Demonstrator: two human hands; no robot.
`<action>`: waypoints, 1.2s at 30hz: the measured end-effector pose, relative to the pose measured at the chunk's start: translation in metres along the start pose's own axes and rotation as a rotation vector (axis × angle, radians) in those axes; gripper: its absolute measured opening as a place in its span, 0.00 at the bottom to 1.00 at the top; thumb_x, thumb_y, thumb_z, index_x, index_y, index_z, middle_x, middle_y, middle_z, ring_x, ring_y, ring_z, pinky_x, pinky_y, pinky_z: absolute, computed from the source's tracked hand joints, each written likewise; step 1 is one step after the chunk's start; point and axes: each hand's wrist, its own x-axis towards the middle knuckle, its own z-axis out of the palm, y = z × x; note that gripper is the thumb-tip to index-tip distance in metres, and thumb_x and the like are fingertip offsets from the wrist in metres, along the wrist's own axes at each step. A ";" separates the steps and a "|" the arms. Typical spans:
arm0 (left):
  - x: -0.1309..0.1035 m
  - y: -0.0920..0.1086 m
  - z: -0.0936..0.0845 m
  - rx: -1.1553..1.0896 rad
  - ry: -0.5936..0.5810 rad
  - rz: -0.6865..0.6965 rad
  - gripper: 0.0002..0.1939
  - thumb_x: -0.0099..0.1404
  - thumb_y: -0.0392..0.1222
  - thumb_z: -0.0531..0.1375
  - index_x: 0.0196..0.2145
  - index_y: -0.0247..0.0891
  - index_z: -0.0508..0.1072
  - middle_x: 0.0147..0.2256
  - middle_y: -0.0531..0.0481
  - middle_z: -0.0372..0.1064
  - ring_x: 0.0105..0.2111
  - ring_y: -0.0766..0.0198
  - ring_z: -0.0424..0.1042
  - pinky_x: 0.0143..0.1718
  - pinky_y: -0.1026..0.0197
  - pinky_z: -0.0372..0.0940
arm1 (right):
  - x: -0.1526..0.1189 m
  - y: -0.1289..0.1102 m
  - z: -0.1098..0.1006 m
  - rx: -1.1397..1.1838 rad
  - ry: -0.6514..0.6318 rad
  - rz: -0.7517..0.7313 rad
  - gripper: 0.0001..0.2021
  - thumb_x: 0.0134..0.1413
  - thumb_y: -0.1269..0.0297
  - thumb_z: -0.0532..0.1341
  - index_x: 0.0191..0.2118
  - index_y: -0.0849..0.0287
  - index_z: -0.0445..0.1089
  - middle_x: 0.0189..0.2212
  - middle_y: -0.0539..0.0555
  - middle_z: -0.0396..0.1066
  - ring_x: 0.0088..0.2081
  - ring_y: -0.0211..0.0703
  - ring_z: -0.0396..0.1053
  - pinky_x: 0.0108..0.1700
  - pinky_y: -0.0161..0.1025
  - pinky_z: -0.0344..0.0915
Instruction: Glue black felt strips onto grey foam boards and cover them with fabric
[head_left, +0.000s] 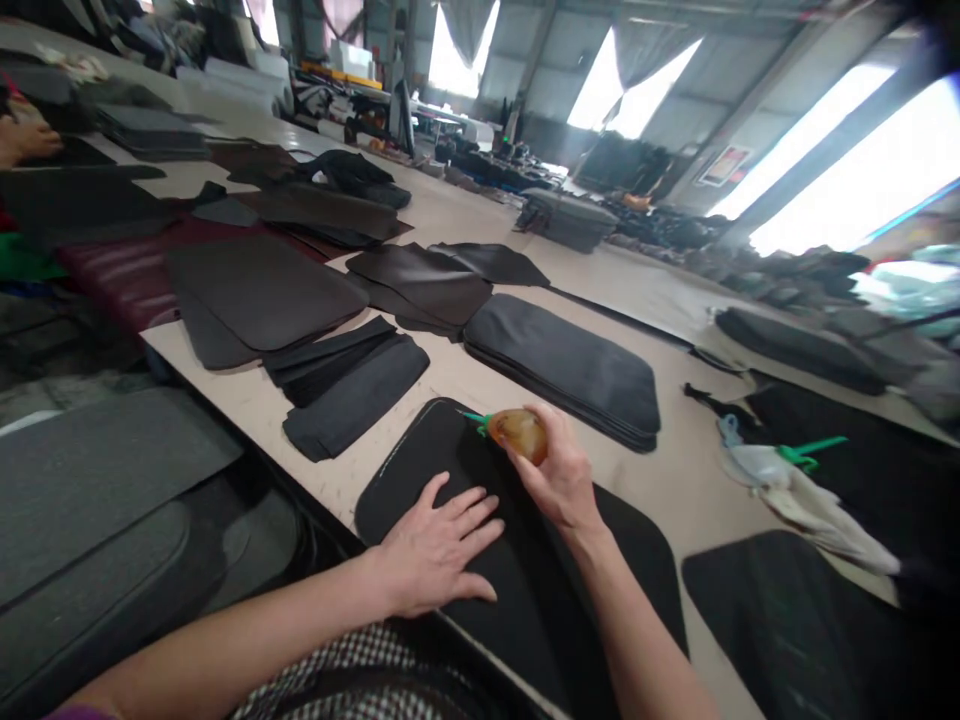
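Note:
A black rounded-corner panel [409,470] lies on the table before me, with a thin whitish line along its far left edge. Spread flat on that panel is my left hand [439,550], fingers apart and holding nothing. My right hand [564,468] is wrapped round an amber glue bottle [525,436], tilted on its side above the panel. The bottle's green nozzle points left, toward the panel's far edge; I cannot tell whether its tip touches the surface.
Beyond the panel sit a stack of black panels [562,365], folded dark strips [360,390] and brown sheets [270,290]. At right lie a cloth [817,515] with a green nozzle [814,450] and another dark panel [787,620]. Another person's hand [30,138] shows far left.

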 end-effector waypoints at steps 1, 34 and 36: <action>0.000 0.000 0.001 0.013 0.001 0.005 0.37 0.73 0.67 0.41 0.67 0.40 0.60 0.69 0.43 0.56 0.69 0.54 0.52 0.69 0.39 0.38 | -0.005 0.004 -0.007 -0.007 0.006 0.004 0.22 0.62 0.56 0.60 0.59 0.55 0.61 0.54 0.61 0.67 0.53 0.57 0.69 0.54 0.51 0.68; 0.000 -0.005 0.019 0.171 -0.051 0.072 0.33 0.74 0.61 0.50 0.71 0.47 0.54 0.71 0.46 0.50 0.70 0.51 0.53 0.69 0.40 0.38 | -0.233 0.062 -0.196 -0.280 0.311 0.594 0.24 0.57 0.45 0.66 0.54 0.52 0.68 0.50 0.54 0.72 0.49 0.53 0.71 0.54 0.48 0.67; 0.000 -0.006 0.019 0.175 -0.062 0.075 0.33 0.74 0.61 0.49 0.71 0.47 0.55 0.71 0.46 0.49 0.70 0.52 0.52 0.68 0.40 0.38 | -0.242 0.052 -0.200 -0.252 0.302 0.612 0.24 0.57 0.46 0.66 0.54 0.51 0.68 0.50 0.54 0.72 0.50 0.53 0.71 0.55 0.48 0.67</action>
